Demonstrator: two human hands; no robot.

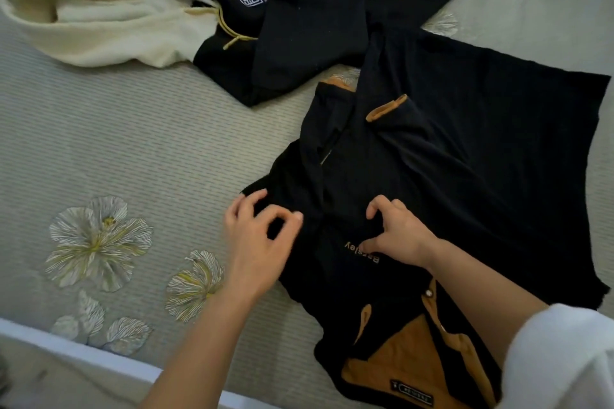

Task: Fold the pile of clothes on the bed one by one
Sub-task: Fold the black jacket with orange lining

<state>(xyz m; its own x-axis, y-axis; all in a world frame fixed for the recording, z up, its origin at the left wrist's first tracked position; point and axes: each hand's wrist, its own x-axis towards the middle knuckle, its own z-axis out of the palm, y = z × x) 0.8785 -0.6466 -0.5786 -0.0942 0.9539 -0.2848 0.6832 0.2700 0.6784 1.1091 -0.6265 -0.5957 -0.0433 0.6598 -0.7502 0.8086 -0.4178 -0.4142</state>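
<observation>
Left hand (259, 242), right hand (395, 232) apparently pinch shirt (465, 159) edge.

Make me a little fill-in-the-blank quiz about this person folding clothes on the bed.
1. The left hand and right hand both hold a ___ shirt.
2. The bedspread is embroidered with ___.
3. The cream-hooded top lies ___ away than the shirt.

Missing words: black; flowers; farther.

blk/tan shirt (465, 159), cream hoodie (109, 20), floral bedspread (149, 143).
</observation>
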